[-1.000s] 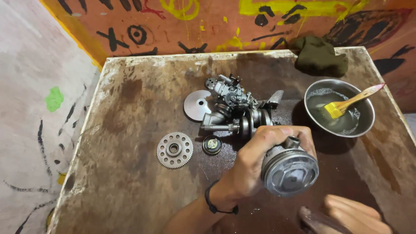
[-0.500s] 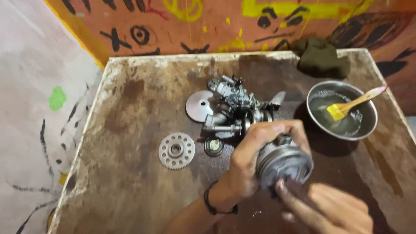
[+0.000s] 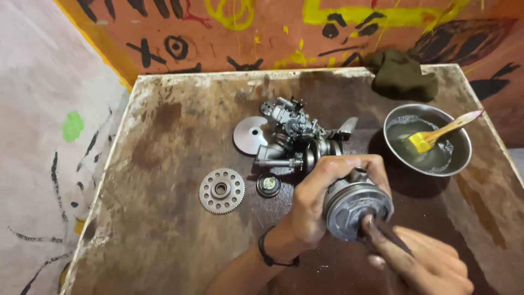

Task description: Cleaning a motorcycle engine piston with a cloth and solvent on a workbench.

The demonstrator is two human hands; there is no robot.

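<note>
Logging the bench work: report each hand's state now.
Left hand: closed around the piston.
Right hand: fingers pressed on the piston's crown.

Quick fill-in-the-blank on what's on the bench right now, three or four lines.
1. The left hand grips a round metal ____.
2. The brush lies in the steel ____.
3. The toothed gear lies flat on the ____.
4. The right hand presses a dark ____ against the piston.

Missing words: piston; bowl; table; tool
</note>
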